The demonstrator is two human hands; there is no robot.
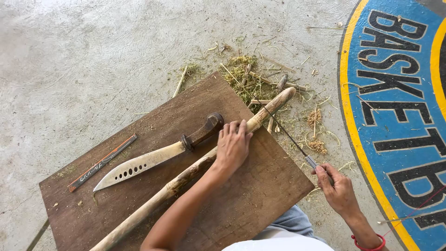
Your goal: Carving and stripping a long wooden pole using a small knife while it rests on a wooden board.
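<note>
A long pale bamboo stick (158, 197) lies diagonally across a brown wooden board (251, 195). My left hand (232, 145) presses down on the stick near its upper part. My right hand (337, 188) grips the handle of a thin saw blade (283, 130) whose far end rests across the stick close to its tip. A large knife (144, 161) with holes in its blade and a dark wooden handle lies on the board just left of my left hand.
A flat dark strip with an orange edge (102, 162) lies at the board's left side. Shavings and cut bamboo bits (253, 81) are scattered on the concrete floor beyond the board. A blue and yellow painted floor marking (399, 107) fills the right side.
</note>
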